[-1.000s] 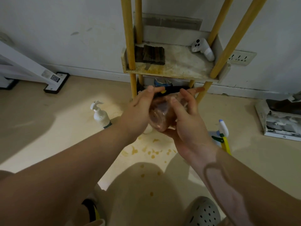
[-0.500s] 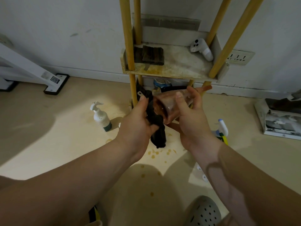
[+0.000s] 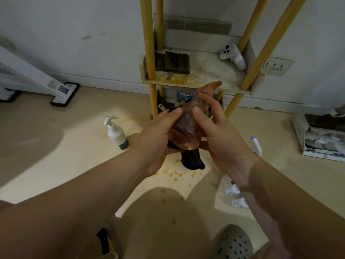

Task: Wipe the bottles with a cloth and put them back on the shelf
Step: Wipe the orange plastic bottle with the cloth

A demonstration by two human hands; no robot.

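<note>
Both of the person's hands hold a clear, amber-tinted plastic bottle in the air. It sits just in front of the front edge of the stained board of a yellow-poled shelf, above the spotted floor. The left hand cups the bottle's left side and underside, gripping a black cloth between palm and plastic. The loose end of the cloth hangs below the bottle's base. The right hand grasps the other side, with the thumb across the near face and the fingers curled round the far one.

The bottle's long axis runs away from the person and upward. The round base faces them, and the orange pump top points at the board's front edge, leaning a little right.

It looks light to me, thin plastic, though I cannot tell how much liquid is inside. It should be stiff enough to rub firmly, yet a hard squeeze might dent it. If greasy, as the yellow floor spots hint, it will be slick. The wide body near the base seems the safest hold, since the pump top could turn or squirt.

A white pump bottle stands on the floor left of the shelf's front-left pole. A white spray bottle shows past the right wrist. A white controller lies at the board's back-right corner, and a dark folded rag lies near its left edge.
</note>
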